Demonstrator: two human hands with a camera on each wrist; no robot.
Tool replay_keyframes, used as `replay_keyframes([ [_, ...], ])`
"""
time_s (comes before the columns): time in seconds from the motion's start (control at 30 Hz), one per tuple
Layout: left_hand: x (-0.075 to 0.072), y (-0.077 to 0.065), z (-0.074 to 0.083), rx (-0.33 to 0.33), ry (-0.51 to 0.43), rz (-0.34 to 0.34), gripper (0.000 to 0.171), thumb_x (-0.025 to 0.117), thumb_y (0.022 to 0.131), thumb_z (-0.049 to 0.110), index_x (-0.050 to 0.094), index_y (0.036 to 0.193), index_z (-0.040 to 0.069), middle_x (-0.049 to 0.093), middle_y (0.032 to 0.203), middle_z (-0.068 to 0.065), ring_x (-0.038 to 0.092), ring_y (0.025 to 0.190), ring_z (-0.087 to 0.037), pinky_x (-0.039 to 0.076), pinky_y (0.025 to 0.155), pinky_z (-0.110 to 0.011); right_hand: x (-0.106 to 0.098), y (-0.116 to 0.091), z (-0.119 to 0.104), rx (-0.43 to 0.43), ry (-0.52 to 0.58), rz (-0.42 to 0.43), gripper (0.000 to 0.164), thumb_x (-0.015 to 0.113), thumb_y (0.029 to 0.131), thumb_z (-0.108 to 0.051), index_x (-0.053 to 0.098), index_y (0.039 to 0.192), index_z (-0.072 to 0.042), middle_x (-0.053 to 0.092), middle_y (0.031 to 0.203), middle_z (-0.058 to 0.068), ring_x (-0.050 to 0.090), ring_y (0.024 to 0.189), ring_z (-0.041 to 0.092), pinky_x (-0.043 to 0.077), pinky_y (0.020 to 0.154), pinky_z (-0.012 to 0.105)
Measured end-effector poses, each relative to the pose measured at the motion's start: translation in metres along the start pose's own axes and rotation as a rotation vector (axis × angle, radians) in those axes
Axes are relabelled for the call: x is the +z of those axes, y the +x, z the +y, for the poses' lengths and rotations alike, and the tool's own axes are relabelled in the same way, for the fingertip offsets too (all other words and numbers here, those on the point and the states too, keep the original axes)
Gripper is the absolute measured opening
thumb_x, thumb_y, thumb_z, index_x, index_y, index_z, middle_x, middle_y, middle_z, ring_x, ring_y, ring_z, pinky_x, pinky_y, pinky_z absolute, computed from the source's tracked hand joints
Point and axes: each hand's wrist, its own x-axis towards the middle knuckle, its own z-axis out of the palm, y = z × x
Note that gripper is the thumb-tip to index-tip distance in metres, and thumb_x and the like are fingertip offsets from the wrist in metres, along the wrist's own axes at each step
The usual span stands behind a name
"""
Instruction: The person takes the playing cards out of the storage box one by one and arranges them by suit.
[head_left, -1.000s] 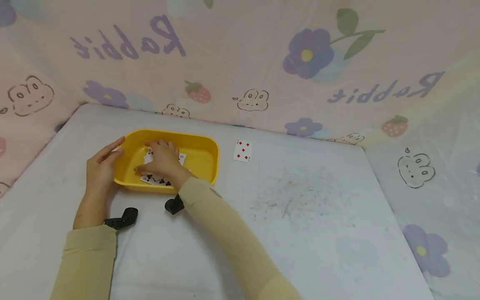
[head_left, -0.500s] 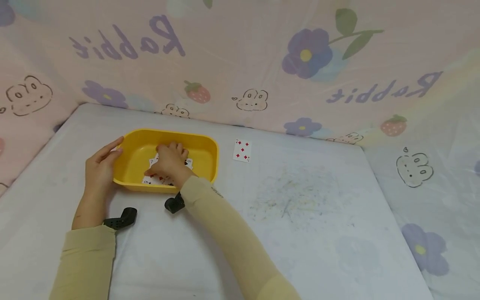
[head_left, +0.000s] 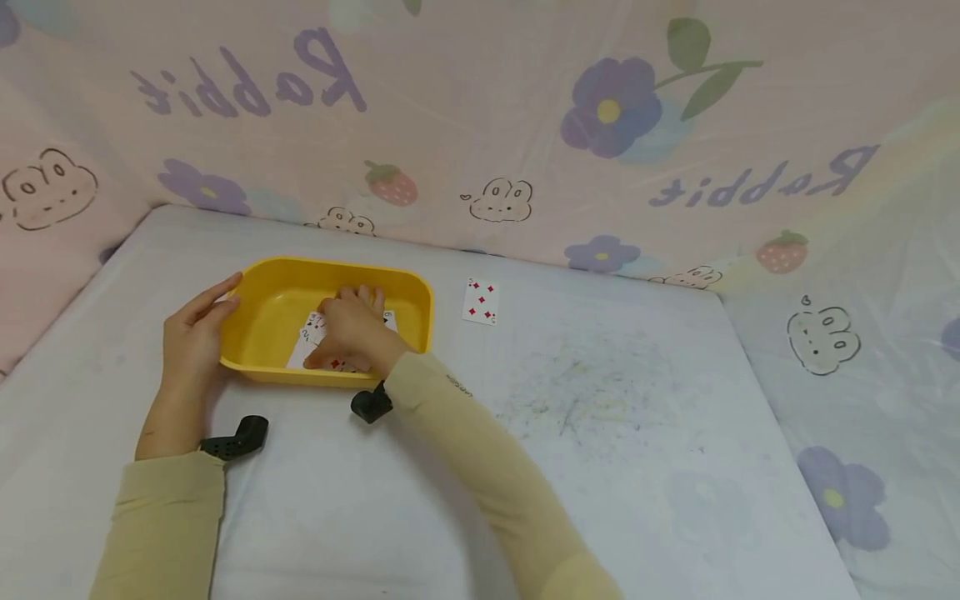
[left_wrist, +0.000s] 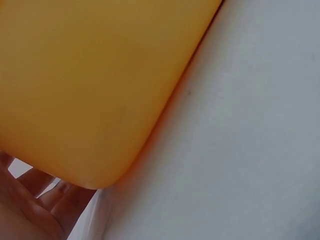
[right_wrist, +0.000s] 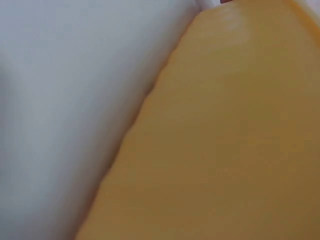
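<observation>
A yellow plastic basin [head_left: 258, 333] stands on the white-covered table, left of centre in the head view. My left hand [head_left: 193, 333] lies against the outside of its left end, thumb and forefinger at the rim. In the left wrist view, the fingers [left_wrist: 72, 205] are partly hidden behind the basin wall. Inside the basin my right hand [head_left: 356, 329] is spread over several loose, face-up playing cards [head_left: 303, 346], fingers bent down at the far side and thumb at the near side. It covers much of the cards. The right wrist view shows only basin wall [right_wrist: 215, 125] and tabletop.
A single five of diamonds [head_left: 481, 302] lies face up on the table, just right of the basin. Faint stains [head_left: 585, 400] mark the white cover [head_left: 600, 517]. A printed cloth [head_left: 450, 108] hangs behind the table.
Inside the basin, my right hand has moved to the right and the cards have shifted beneath it. My left hand stays at the basin's left end.
</observation>
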Motion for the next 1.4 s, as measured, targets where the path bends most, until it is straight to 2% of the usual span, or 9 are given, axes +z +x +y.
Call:
replay_keyframes([
  [0.13,0.000,0.000,0.000,-0.010,-0.016,-0.001,0.038,0.059,0.095,0.035,0.058,0.133,0.031,0.052,0.138,0.018,0.041,0.126,-0.002,0.035,0.098,-0.002,-0.002,-0.004,0.005,-0.021,-0.057,-0.028,0.075,0.083,0.067,-0.050,0.054,0.131,-0.023,0.045,0.128,-0.005,0.027,0.127,0.017,0.007,0.118,0.040],
  [0.33,0.000,0.001,0.000,-0.026,-0.022,0.009,0.037,0.060,0.094,0.035,0.059,0.132,0.031,0.053,0.137,0.019,0.042,0.123,-0.002,0.036,0.095,-0.001,-0.002,-0.004,0.016,-0.016,-0.026,-0.032,0.063,0.081,0.069,-0.051,0.056,0.121,-0.023,0.048,0.117,-0.007,0.032,0.119,0.017,0.015,0.112,0.038],
  [0.6,0.000,0.002,0.000,-0.013,-0.006,0.040,0.036,0.060,0.094,0.033,0.060,0.131,0.031,0.057,0.130,0.020,0.041,0.125,-0.001,0.034,0.098,-0.002,-0.008,-0.003,0.027,-0.053,-0.032,-0.051,0.058,0.076,0.075,-0.051,0.056,0.125,-0.028,0.053,0.117,-0.009,0.037,0.114,0.015,0.021,0.107,0.038],
  [0.83,-0.001,0.001,0.000,-0.016,-0.056,0.035,0.036,0.061,0.094,0.032,0.061,0.130,0.030,0.057,0.131,0.021,0.042,0.126,-0.001,0.035,0.097,-0.002,-0.018,-0.004,0.039,-0.110,0.206,0.019,0.027,0.072,0.085,-0.033,0.062,0.108,-0.021,0.062,0.102,-0.008,0.051,0.098,0.009,0.028,0.099,0.033],
  [0.97,0.000,0.002,-0.001,-0.009,-0.065,0.036,0.036,0.061,0.094,0.031,0.061,0.129,0.029,0.058,0.130,0.021,0.043,0.124,-0.001,0.036,0.096,-0.002,-0.020,-0.005,0.046,-0.148,0.313,0.019,0.023,0.073,0.085,-0.031,0.063,0.102,-0.018,0.061,0.096,-0.007,0.050,0.090,0.010,0.033,0.093,0.027],
  [1.13,0.004,0.003,0.000,-0.014,-0.024,0.044,0.035,0.059,0.095,0.031,0.060,0.131,0.031,0.056,0.134,0.019,0.041,0.127,-0.002,0.034,0.099,-0.003,-0.016,-0.001,0.052,-0.168,0.490,0.066,0.014,0.068,0.090,-0.026,0.068,0.096,-0.013,0.064,0.094,-0.004,0.053,0.088,0.010,0.043,0.075,0.016],
  [1.23,0.004,0.003,-0.001,-0.023,-0.017,0.044,0.036,0.058,0.096,0.032,0.059,0.131,0.032,0.052,0.138,0.017,0.040,0.129,-0.003,0.032,0.101,-0.004,-0.012,0.003,0.054,-0.165,0.586,0.104,0.014,0.066,0.091,-0.024,0.071,0.094,-0.011,0.066,0.090,-0.002,0.054,0.086,0.010,0.042,0.072,0.014],
  [1.3,0.004,0.003,-0.001,-0.024,-0.013,0.042,0.036,0.058,0.096,0.032,0.059,0.131,0.032,0.052,0.138,0.018,0.040,0.129,-0.003,0.033,0.100,-0.004,-0.010,0.004,0.056,-0.167,0.611,0.103,0.015,0.066,0.091,-0.023,0.071,0.094,-0.009,0.066,0.086,-0.002,0.054,0.083,0.011,0.042,0.069,0.014],
  [1.4,0.003,0.004,-0.001,-0.023,-0.021,0.043,0.036,0.059,0.095,0.032,0.060,0.131,0.031,0.054,0.137,0.019,0.041,0.126,-0.002,0.035,0.098,-0.003,-0.009,0.004,0.057,-0.188,0.589,0.065,0.017,0.066,0.091,-0.025,0.071,0.094,-0.009,0.065,0.083,-0.002,0.053,0.080,0.010,0.042,0.067,0.014],
])
